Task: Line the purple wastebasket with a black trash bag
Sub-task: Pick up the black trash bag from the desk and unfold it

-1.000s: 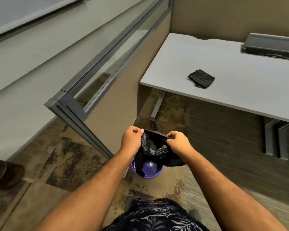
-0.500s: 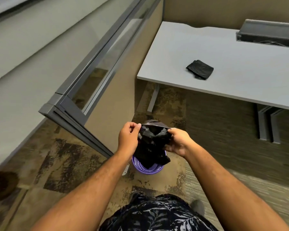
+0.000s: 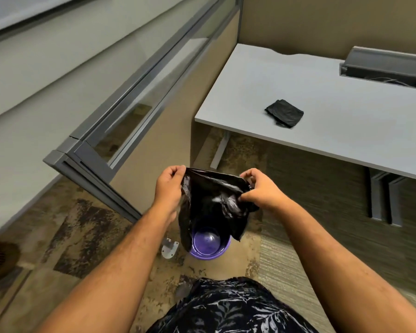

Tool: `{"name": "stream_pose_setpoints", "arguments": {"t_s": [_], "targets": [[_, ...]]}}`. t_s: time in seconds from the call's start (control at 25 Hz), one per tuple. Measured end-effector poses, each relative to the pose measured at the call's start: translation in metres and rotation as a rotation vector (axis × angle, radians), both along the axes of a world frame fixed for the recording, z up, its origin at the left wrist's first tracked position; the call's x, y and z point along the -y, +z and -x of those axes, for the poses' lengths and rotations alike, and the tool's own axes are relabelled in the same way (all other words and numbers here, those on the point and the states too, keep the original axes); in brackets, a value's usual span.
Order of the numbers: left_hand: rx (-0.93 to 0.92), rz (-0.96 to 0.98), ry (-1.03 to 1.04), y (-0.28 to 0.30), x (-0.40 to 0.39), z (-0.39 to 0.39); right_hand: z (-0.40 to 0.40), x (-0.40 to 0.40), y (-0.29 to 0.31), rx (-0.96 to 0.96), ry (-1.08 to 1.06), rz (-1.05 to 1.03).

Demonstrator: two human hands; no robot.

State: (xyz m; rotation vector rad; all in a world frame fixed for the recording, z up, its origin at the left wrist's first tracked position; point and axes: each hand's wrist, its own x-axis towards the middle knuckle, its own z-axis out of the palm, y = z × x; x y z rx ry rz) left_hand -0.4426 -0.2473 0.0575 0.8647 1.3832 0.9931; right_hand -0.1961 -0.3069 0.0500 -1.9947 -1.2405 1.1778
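A black trash bag (image 3: 211, 205) hangs above the purple wastebasket (image 3: 210, 246), which stands on the carpet below my hands. My left hand (image 3: 168, 186) pinches the bag's top edge on the left and my right hand (image 3: 259, 188) pinches it on the right, so the mouth is stretched between them. The bag's lower end dangles down over the basket's far and left rim. The basket's purple inside bottom shows and holds nothing.
A grey desk (image 3: 322, 111) stands to the right with a folded black bag (image 3: 285, 113) on it and a cable tray (image 3: 389, 66) at the back. A glass-topped partition (image 3: 120, 131) runs on the left. A small white bracket (image 3: 169, 247) lies beside the basket.
My hands have pulled apart and spread the bunched bag wider. The bag hangs longer and the basket's inside shows again beneath it.
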Motion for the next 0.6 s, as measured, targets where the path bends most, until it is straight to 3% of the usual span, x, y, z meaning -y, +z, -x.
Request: {"name": "stream_pose_setpoints", "arguments": {"t_s": [0.08,0.16,0.32,0.48,0.6], "targets": [[0.029,0.015,0.034,0.004,0.001,-0.006,-0.017,0.005,-0.003,0.182,-0.022,0.046],[-0.02,0.007,0.05,0.004,0.006,-0.015,-0.032,0.012,-0.009,0.208,-0.091,0.056],[-0.14,0.01,0.11,0.001,0.022,-0.036,-0.048,0.023,-0.021,-0.276,-0.244,0.156],[-0.2,0.048,0.096,-0.004,0.034,-0.045,-0.057,0.031,-0.023,-0.554,-0.355,0.2],[-0.161,0.08,0.056,-0.005,0.046,-0.049,-0.065,0.035,-0.025,-0.628,-0.325,0.15]]}}
